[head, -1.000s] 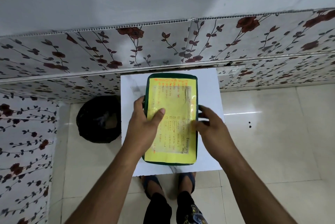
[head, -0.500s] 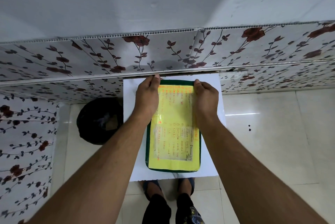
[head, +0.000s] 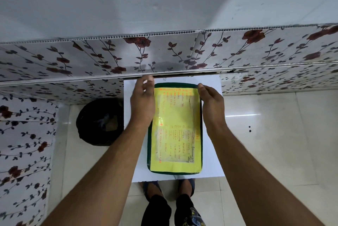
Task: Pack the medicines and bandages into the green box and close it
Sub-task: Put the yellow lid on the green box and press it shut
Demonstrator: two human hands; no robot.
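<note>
The green box [head: 175,171] lies closed on a small white table [head: 212,152], its lid covered by a yellow handwritten sheet [head: 176,134]. No medicines or bandages are in sight. My left hand [head: 142,103] lies over the box's far left edge, with blurred fingertips reaching past the far corner. My right hand [head: 212,101] clasps the far right side, fingers curled at the far right corner. Both hands flank the far end of the box, with the lid showing between them.
A flower-patterned wall panel [head: 164,55] runs right behind the table. On the floor left of the table stands a black bin [head: 99,121]. Pale floor tiles [head: 265,134] stretch to the right. My feet [head: 168,187] are under the near table edge.
My hands went from the box's middle sides to its far corners. They have since spread apart from the lid top to the box's sides. The box has stayed closed.
</note>
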